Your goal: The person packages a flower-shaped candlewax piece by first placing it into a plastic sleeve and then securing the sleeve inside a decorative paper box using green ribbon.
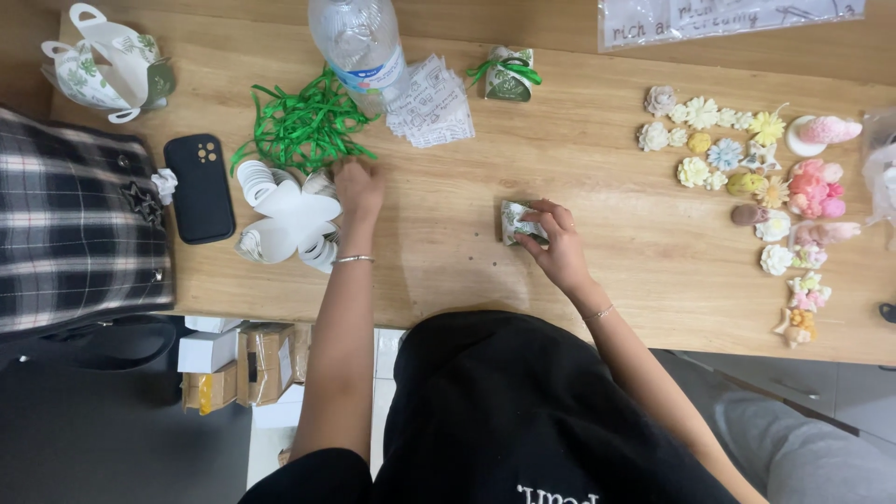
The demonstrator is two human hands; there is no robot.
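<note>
My left hand [357,187] reaches across the wooden table [448,252] to the edge of a pile of green ribbon [303,126], just above a stack of flat white box blanks [289,219]. Whether its fingers pinch a ribbon I cannot tell. My right hand [555,243] grips a small folded patterned paper box [516,222] and presses it on the table. A finished small box tied with a green ribbon [507,77] stands at the far edge.
A clear plastic bottle [359,47] and a stack of printed cards [431,103] stand near the ribbons. A black phone [199,187] and plaid bag [79,224] lie left. Several pastel flower-shaped pieces [747,177] cover the right side. An open white box [107,65] sits far left.
</note>
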